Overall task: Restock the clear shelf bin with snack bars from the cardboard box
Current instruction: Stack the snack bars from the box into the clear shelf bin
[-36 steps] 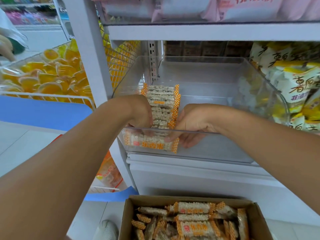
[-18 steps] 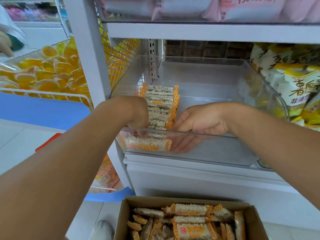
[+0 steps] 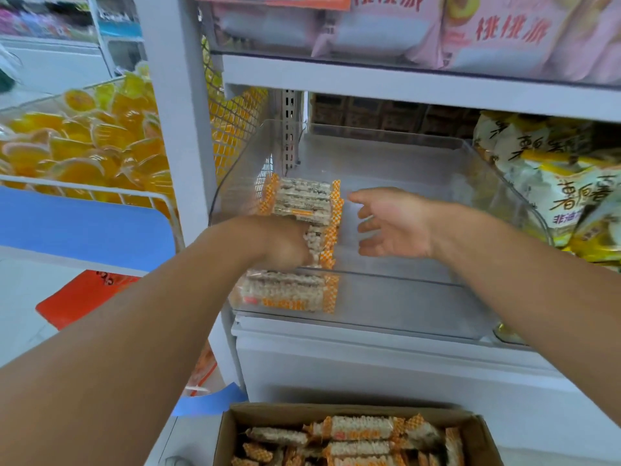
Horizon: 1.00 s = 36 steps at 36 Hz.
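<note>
Snack bars (image 3: 304, 205) stand in a row at the left end of the clear shelf bin (image 3: 420, 297). Left hand (image 3: 285, 245) reaches into the row; its fingers are hidden. Right hand (image 3: 391, 223) hovers beside the bars, fingers spread, holding nothing. Below sits the cardboard box (image 3: 484, 438) with more bars.

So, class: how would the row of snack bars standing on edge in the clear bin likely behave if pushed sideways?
The row of snack bars stands on narrow edges, so probably topples. Glossy wrappers suggest sliding on the clear bin. The left hand seems to brace them.
</note>
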{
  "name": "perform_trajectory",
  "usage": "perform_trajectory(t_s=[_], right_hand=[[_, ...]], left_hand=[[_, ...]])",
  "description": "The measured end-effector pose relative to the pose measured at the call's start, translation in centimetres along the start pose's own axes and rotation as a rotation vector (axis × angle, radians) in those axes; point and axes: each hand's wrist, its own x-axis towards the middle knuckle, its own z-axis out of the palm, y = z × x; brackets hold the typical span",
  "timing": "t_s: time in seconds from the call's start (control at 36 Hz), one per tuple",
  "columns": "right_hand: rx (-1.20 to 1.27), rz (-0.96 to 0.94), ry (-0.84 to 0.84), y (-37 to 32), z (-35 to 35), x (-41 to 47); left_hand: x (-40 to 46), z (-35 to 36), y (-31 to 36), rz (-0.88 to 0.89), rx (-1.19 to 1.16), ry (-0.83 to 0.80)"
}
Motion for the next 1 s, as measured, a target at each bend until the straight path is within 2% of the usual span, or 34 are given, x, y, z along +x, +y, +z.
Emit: perform_trajectory(t_s=[0.06,0.11,0.19,0.31,0.42,0.44,0.5,0.53,0.56,0.61,0.67,0.72,0.75,0.81,0.86,0.94,1.0], right_hand=[[0.075,-0.061,0.133,-1.1,-0.5,1.1],[0.134,-0.072,0.16,-2.1,-0.2,2.3],[0.18,-0.076,0.141,-3.3,1.5,3.9],[0.175,-0.04,0.013,-3.3,4.9,5.3],[0.231,-0.055,-0.02,-3.2,4.3,5.4],[0.208,-0.055,-0.043,-3.1,3.7,5.0],[0.012,-0.111,0.051,-2.9,2.3,4.2],[-0.103,-0.174,0.126,-2.7,1.7,3.6],[-0.2,-0.279,0.209,-2.5,1.0,2.3],[-0.247,-0.617,0.36,-1.1,-0.1,-1.5],[-0.083,-0.938,0.538,1.9,-0.4,-6.1],[0.091,-1.159,0.658,6.6,0.5,-9.6],[0.081,-1.191,0.714,9.3,1.3,-10.4],[-0.064,-1.11,0.761,15.1,2.7,-10.1],[-0.321,-0.971,0.626,21.0,3.6,-9.3],[-0.729,-0.676,0.287,28.8,3.2,-8.2],[-1.077,-0.398,0.051,33.4,2.6,-7.7]], left_hand=[[0.3,-0.1,-0.2,0.005,0.019,-0.003],[0.8,0.1,-0.4,0.014,0.033,-0.006],[1.2,0.3,-0.4,0.016,0.114,-0.006],[1.4,1.0,-0.3,-0.007,0.162,-0.023],[1.2,1.2,-0.5,-0.01,0.087,0.028],[1.0,1.0,-0.5,-0.022,0.043,0.017],[0.6,0.8,-0.6,-0.032,-0.02,0.02],[0.3,0.9,-0.8,-0.017,-0.02,0.075],[0.0,1.0,-0.9,0.027,0.014,0.204],[-1.2,1.1,-0.7,0.134,0.096,0.581],[-3.1,1.2,0.8,0.25,0.062,0.881],[-5.5,1.8,3.0,0.446,-0.022,1.015],[-6.7,2.7,4.1,0.547,-0.04,1.025],[-8.1,6.1,5.8,0.692,-0.007,0.945],[-8.2,10.8,6.5,0.664,0.089,0.747],[-7.4,18.5,5.4,0.348,0.29,0.26],[-7.2,24.2,3.3,0.097,0.239,-0.024]])
